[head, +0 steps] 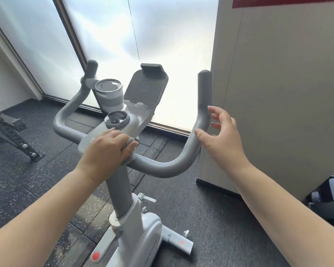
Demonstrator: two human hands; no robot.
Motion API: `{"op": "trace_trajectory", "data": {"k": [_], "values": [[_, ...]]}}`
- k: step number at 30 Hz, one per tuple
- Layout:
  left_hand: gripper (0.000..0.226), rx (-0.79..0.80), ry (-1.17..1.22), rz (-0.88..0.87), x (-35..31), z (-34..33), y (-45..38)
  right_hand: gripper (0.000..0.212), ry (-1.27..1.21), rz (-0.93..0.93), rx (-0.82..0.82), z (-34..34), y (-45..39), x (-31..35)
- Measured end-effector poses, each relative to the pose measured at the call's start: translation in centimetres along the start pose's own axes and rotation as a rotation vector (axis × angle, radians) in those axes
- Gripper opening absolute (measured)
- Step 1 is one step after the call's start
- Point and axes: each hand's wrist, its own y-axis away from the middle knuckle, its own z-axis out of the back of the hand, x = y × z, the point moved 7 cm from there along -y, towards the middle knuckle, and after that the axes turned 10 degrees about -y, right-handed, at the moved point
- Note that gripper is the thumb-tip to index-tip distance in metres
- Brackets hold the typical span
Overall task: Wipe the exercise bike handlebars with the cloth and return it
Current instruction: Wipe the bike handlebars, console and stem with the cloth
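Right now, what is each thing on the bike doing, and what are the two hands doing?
Left hand: closed on the cloth, pressing it on the handlebar's middle.
Cloth: bunched under that grip.
Right hand: open, fingers spread beside the right handlebar, not gripping.
Cup: upright in its holder, lid on.
Tablet holder: empty, tilted back.

Grey cup [108, 95], black weight rack [12, 132]

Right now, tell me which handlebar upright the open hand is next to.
The right-side upright, beside the white cabinet. The open right hand reaches around its bend; the left-side upright stands near the cup, while the left hand presses the cloth at centre.
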Motion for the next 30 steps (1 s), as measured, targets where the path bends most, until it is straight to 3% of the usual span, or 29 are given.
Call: {"op": "trace_trajectory", "data": {"k": [4,6,9,14,21,23,26,28,30], "values": [[0.045,-0.054,0.245,0.194,-3.8,2.3,-0.5,0.052,-0.05,-0.027,-0.032,-0.1,0.2,-0.2],[0.045,0.015,0.296,0.112,-7.5,1.7,-0.5,0.05,-0.07,-0.033,-0.046,-0.2,0.3,-0.3],[0.047,0.067,0.165,-0.074,-10.6,0.1,0.5,0.049,-0.075,-0.035,-0.052,-0.2,0.6,-0.3],[0.042,0.076,0.179,-0.153,-8.0,-0.4,1.2,0.05,-0.101,-0.052,-0.04,0.2,0.7,-0.2],[0.04,0.077,0.19,-0.034,-1.6,-0.7,0.5,0.049,-0.071,-0.058,-0.038,1.7,1.1,0.1],[0.044,0.078,0.159,-0.016,-1.3,-0.9,0.2,0.046,-0.067,-0.047,-0.036,2.0,1.2,0.4],[0.046,-0.043,0.131,0.054,-1.3,0.6,-0.1,0.04,-0.089,-0.014,-0.022,1.8,1.1,1.6],[0.041,-0.114,0.219,0.132,-2.0,2.1,0.3,0.037,-0.113,0.015,0.006,1.0,1.0,2.6],[0.035,-0.099,0.268,0.085,-3.9,2.1,1.0,0.035,-0.139,0.039,0.055,-0.3,0.7,3.5]]}}
